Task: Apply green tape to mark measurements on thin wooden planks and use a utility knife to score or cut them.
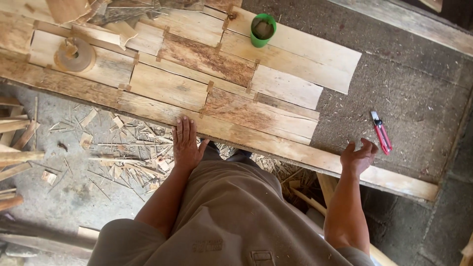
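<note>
Joined wooden boards (pixel 197 83) flat on workbench, front edge strip (pixel 276 145) under left palm.
Pale and reddish-brown rough pieces, laid in staggered rows with small wooden pegs at seams; long pale strip along near edge, running rightward down to bench corner. Red utility knife (pixel 381 132) lying flat on grey benchtop, well right of boards, just beyond curled right fingers, not touching them.
</note>
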